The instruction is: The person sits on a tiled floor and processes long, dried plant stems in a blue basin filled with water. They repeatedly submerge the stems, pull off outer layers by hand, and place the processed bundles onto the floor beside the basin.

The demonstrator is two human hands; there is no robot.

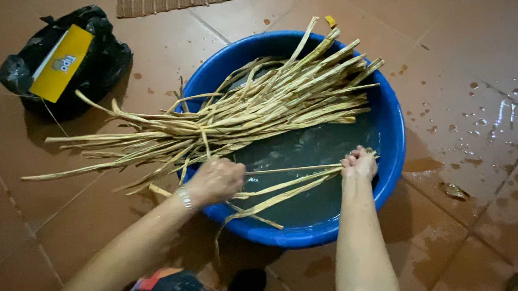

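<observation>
Gripping a few pale straw strands, both hands close their fingers over the blue basin: left hand at one end, right hand at the other, strands stretched between. Dry, flat, tan bundle lies across basin rim above dark water. Fingertips hidden; black bag on wet floor tiles.

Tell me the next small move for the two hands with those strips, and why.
Probably dip the strips into the water. The left hand and right hand stretch them above the blue basin, while the big bundle lies across its rim.
</observation>
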